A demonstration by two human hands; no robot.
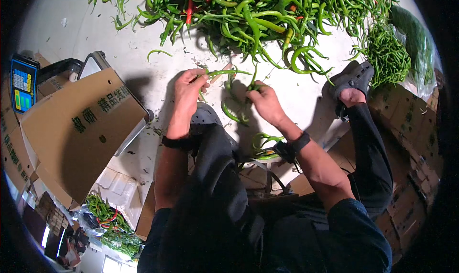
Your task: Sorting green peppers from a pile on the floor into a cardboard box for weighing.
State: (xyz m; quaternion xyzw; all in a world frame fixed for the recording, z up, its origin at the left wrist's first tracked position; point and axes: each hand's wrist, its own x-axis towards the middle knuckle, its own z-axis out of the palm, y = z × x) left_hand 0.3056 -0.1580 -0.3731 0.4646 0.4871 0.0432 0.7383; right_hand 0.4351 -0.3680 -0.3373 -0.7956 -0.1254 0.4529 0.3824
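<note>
My left hand (pixel 192 88) pinches a long green chili pepper (pixel 229 72) near one end, and the pepper points to the right. To its right, my right hand (pixel 263 99) has its fingers closed around a green chili whose thin end sticks up. Beyond both hands spreads a large heap of green chilies (pixel 251 21) with a few red ones in it. Between the hands, a few loose chilies (pixel 231 113) lie on the pale floor. More curved chilies (pixel 263 138) lie below my right wrist.
At the left, a cardboard flap (pixel 82 129) stands beside a scale display with keys (pixel 24 84). A pile of thin green chilies (pixel 389 54) and a clear plastic bag of greens (pixel 417 50) rest at the right, above cardboard (pixel 405 129). My shod foot (pixel 353 79) is near them.
</note>
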